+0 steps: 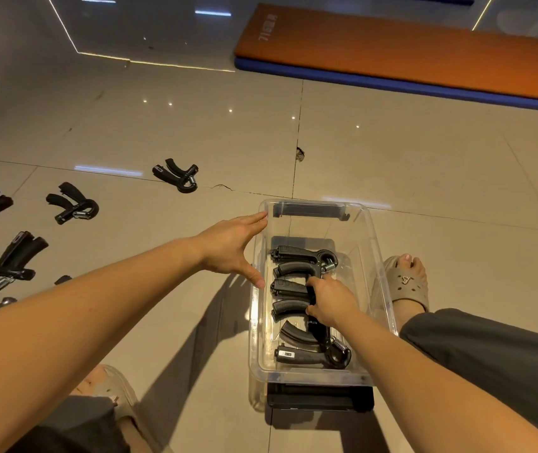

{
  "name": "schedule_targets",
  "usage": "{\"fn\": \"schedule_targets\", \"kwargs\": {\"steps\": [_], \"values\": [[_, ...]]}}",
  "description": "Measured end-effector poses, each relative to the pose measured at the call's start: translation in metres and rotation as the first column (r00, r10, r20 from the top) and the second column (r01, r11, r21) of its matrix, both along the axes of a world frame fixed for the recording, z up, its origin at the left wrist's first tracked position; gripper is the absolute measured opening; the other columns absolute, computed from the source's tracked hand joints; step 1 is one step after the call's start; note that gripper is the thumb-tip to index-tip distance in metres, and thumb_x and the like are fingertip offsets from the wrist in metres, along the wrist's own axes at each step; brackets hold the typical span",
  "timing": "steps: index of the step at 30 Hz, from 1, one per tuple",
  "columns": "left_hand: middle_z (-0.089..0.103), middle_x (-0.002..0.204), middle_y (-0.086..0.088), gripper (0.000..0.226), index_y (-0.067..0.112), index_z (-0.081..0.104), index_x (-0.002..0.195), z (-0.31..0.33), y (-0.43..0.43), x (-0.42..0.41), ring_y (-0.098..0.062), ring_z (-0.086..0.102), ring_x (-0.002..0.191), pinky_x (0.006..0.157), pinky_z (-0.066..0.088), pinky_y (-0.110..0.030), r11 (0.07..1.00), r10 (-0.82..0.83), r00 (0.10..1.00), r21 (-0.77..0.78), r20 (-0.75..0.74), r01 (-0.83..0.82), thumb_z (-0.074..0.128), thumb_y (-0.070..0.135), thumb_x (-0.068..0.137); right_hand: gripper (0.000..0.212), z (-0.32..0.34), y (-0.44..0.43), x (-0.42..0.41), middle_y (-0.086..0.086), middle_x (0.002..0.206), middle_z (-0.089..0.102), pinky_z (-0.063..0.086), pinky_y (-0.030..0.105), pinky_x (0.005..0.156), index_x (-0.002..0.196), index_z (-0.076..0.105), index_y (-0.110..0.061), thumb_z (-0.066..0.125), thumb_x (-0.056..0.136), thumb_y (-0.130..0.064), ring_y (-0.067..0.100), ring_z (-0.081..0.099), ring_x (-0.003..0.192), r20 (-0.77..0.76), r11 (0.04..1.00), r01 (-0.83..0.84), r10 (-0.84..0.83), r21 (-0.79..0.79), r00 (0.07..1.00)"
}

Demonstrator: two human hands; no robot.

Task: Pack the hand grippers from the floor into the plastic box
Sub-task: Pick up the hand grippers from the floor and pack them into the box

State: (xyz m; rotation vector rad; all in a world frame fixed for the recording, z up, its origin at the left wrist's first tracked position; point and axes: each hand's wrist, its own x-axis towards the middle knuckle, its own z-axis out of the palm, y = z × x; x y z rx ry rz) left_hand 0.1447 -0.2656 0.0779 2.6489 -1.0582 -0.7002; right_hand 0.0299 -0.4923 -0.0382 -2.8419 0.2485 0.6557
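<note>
Now right hand (pixel 329 302) clasps hand gripper (pixel 290 287) (inside plastic box (pixel 382 273)).

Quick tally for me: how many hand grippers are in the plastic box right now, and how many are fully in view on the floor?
Hand grippers in the plastic box: 3 (far, middle under the right hand, near)
Hand grippers on the floor, whole in view: 3 ()
Total: 6
More at the left edge are cut off, so not counted.
</note>
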Motion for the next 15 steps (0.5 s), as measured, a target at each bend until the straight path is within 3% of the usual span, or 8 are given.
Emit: {"fn": "schedule_targets", "kwargs": {"steps": [4,6,9,15], "values": [[0.01,0.17,0.004,0.119,0.022,0.02,0.162,0.012,0.002,-0.013,-0.019,0.013,0.155,0.123,0.017,-0.037,0.999,0.045,0.998,0.012,0.053,-0.046,0.078,0.07,0.069,0.037,0.032,0.009,0.01,0.005,0.114,0.066,0.052,0.036,0.08,0.117,0.063,-0.019,0.071,0.087,-0.038,0.026,0.064,0.103,0.131,0.999,0.025,-0.028,0.024,0.991],[0.019,0.168,0.003,0.108,0.024,0.028,0.159,0.026,0.009,-0.019,-0.02,0.02,0.154,0.122,0.021,-0.037,0.995,0.102,0.993,-0.004,0.056,-0.102,0.079,0.065,0.073,0.028,0.061,0.018,0.02,0.001,0.105,0.069,0.051,0.034,0.076,0.112,0.065,-0.019,0.067,0.09,-0.036,0.024,0.065,0.096,0.265,0.992,0.077,-0.103,0.104,0.959],[0.035,0.162,0.002,0.093,0.022,0.041,0.153,0.057,0.031,-0.027,-0.02,0.034,0.147,0.118,0.031,-0.036,0.976,0.22,0.975,-0.016,0.031,-0.219,0.082,0.055,0.075,0.032,0.108,0.038,0.037,-0.003,0.103,0.071,0.056,0.041,0.082,0.115,0.066,-0.02,0.066,0.091,-0.04,0.02,0.066,0.092,0.412,0.954,0.124,-0.233,0.274,0.881],[0.054,0.144,0.005,0.073,0.024,0.056,0.141,0.132,0.107,-0.057,-0.015,0.052,0.131,0.106,0.046,-0.033,0.903,0.43,0.901,-0.032,0.061,-0.429,0.084,0.047,0.077,0.035,0.183,0.116,0.049,-0.006,0.101,0.069,0.055,0.037,0.08,0.118,0.065,-0.024,0.067,0.091,-0.046,0.017,0.064,0.092,0.523,0.929,-0.056,-0.156,0.367,0.838]]}}
